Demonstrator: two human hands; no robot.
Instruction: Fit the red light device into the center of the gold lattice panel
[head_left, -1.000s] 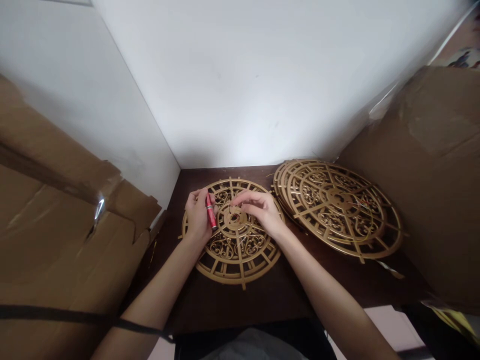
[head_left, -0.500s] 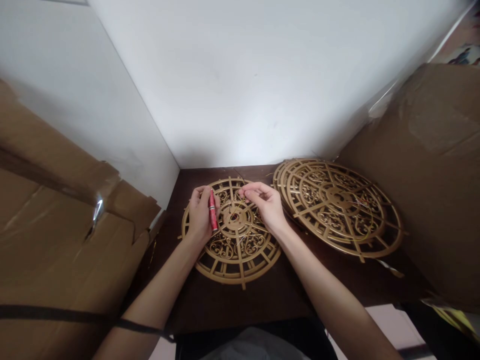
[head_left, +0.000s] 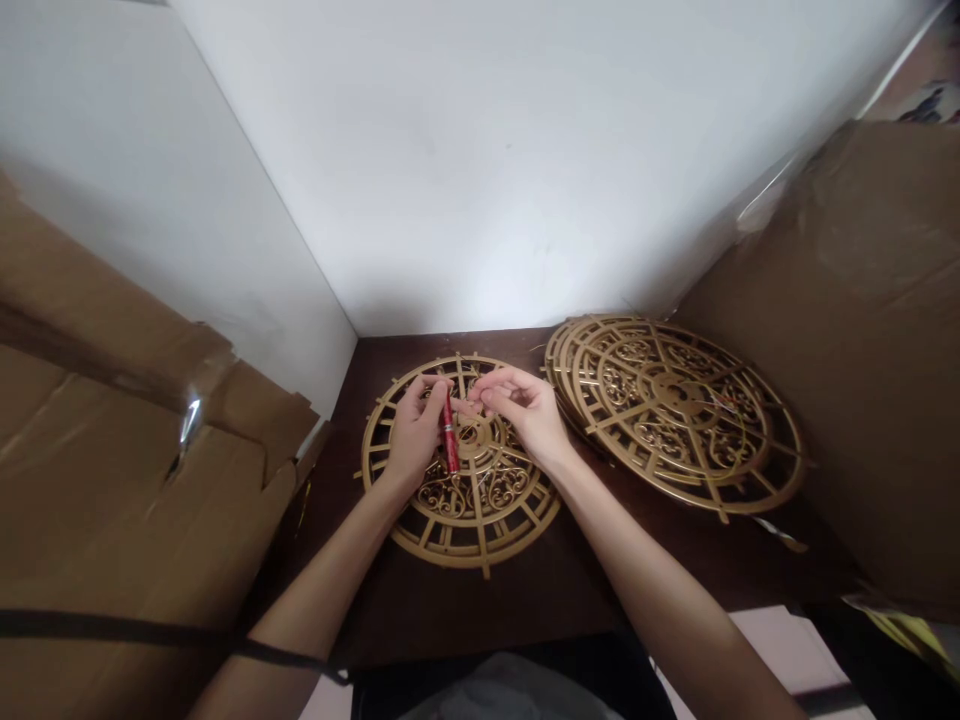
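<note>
A round gold openwork disc (head_left: pixel 484 545) with scrollwork and spokes lies flat on the dark brown table. Over its left upper part, my left hand (head_left: pixel 415 430) is closed on a red pen-shaped tool (head_left: pixel 450 440) with a silver band, held under the thumb. My right hand (head_left: pixel 525 408) hovers above the disc's upper right, thumb and forefinger pinched together. What sits in that pinch is too thin to make out; in the earlier frame a thin wire showed there. The fingertips of both hands are close together above the disc's centre.
More gold discs (head_left: pixel 682 400) are stacked at the right. Cardboard (head_left: pixel 97 500) stands on the left, and another cardboard piece (head_left: pixel 862 350) on the right. A white wall (head_left: pixel 487 180) closes the back. A black strap (head_left: pixel 172 635) crosses the lower left.
My left hand has moved right with the red tool, toward my right hand. My right hand has stayed nearly in place, still pinched. The discs have not moved.
</note>
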